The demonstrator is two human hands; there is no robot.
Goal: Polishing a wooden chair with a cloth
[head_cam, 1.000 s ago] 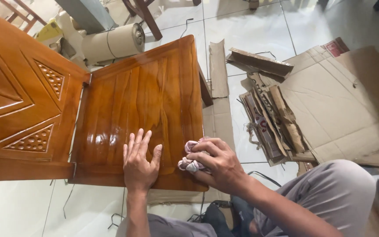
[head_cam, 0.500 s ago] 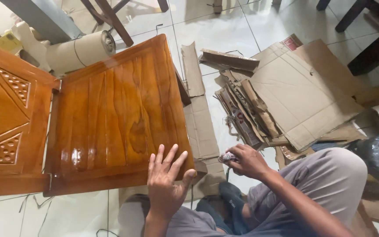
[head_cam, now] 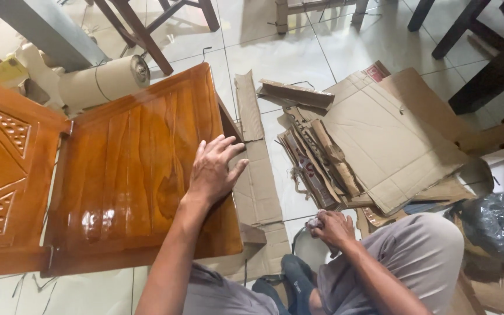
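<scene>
A glossy brown wooden chair [head_cam: 123, 169] lies on the tiled floor with its seat panel facing up. My left hand [head_cam: 212, 166] rests flat on the right edge of that seat, fingers spread. My right hand [head_cam: 332, 228] is down at floor level by my knee, closed around a small crumpled cloth [head_cam: 314, 223], of which only a bit shows. The carved chair back [head_cam: 1, 157] extends to the left.
Flattened cardboard sheets [head_cam: 392, 134] and torn cardboard strips [head_cam: 316, 157] cover the floor to the right. A cardboard roll [head_cam: 103, 79] lies behind the chair. Dark furniture legs [head_cam: 468, 41] stand at the top. A black plastic bag [head_cam: 500, 224] sits at the right.
My left hand slid up along the seat's right edge. My right hand carried the cloth off the seat and down to the floor by my knee. The view shifted right.
</scene>
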